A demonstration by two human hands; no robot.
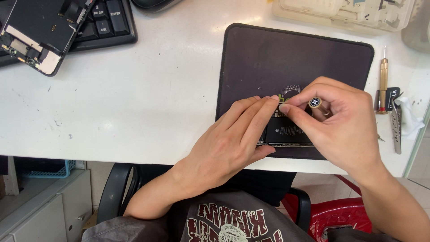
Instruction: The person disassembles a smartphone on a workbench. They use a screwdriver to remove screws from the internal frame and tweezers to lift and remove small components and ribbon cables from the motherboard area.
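Left hand point(233, 143) flat on opened black phone with exposed battery point(286, 132), fingers extended and pressing frame down, pins it steady; grips nothing. Right hand point(338, 123) curled shut round gold-handled precision screwdriver point(319, 106), held upright over phone (tip hidden). Phone on dark rectangular work mat point(268, 58) at near edge of white desk point(156, 89). Spare gold screwdriver point(383, 83) and metal tweezers point(396, 125) parked right. Far left: black keyboard point(107, 22), detached phone screen assembly point(36, 31) resting on it

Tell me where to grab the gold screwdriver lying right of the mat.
Grip the gold screwdriver around its thick gold handle, coming from above. It lies flat on the white table, thin tip pointing away, with tweezers beside its near end, so its midsection is freest.
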